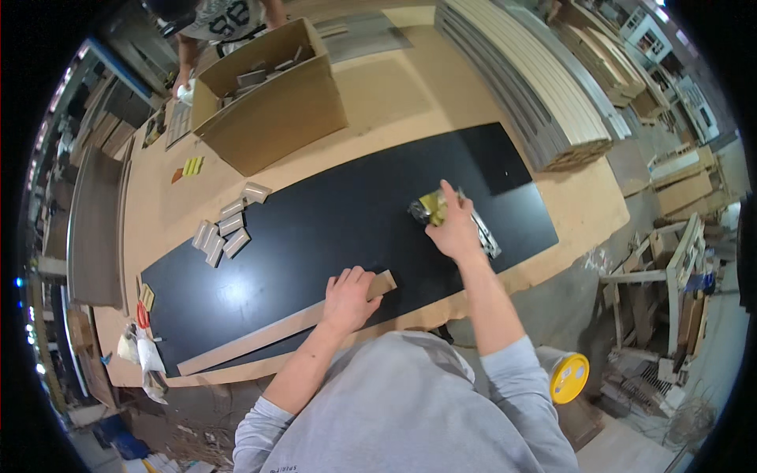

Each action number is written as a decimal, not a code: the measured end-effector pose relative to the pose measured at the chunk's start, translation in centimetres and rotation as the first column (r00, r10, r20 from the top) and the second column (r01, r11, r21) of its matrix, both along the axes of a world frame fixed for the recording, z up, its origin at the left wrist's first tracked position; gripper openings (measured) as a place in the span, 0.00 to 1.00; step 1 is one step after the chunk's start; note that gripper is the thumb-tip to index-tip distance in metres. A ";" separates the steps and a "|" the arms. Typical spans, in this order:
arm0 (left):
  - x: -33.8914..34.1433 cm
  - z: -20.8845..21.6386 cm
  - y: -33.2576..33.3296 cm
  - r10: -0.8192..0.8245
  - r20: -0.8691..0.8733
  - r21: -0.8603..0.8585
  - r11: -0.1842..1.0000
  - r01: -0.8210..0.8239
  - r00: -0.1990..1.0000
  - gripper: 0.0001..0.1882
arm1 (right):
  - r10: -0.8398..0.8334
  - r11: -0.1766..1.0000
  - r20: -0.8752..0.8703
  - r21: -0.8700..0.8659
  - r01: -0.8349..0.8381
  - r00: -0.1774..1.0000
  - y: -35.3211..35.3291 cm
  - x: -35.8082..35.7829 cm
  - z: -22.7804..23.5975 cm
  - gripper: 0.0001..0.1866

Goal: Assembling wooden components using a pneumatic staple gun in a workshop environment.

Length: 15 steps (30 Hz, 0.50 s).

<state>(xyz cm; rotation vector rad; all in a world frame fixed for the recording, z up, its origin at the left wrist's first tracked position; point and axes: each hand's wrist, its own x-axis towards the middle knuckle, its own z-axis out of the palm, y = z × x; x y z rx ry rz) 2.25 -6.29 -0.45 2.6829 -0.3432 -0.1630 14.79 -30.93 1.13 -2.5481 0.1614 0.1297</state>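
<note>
A long, narrow, light brown strip (260, 339) lies along the near edge of the black panel (331, 213). My left hand (348, 299) is closed around it close to its right end. Farther right, my right hand (457, 229) grips a yellow-green, black and silver tool (430, 206) over the panel. The palm and fingers hide much of that tool, so its exact kind is unclear. Several small light brown blocks (231, 224) lie loosely grouped at the panel's far left edge, some partly overlapping.
A cardboard box (276, 118) of brown pieces stands at the back, with another person (225, 24) behind it. Stacked long boards (536, 87) occupy the back right. Red-handled scissors (143, 314) lie at left. A yellow-lidded bucket (569, 377) stands below the table's right side.
</note>
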 end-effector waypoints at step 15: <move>0.0 -1.8 0.6 0.012 0.016 -0.007 1.000 -0.011 1.000 0.25 | 0.421 0.829 -0.486 0.548 -0.108 0.766 1.9 -7.3 10.3 0.37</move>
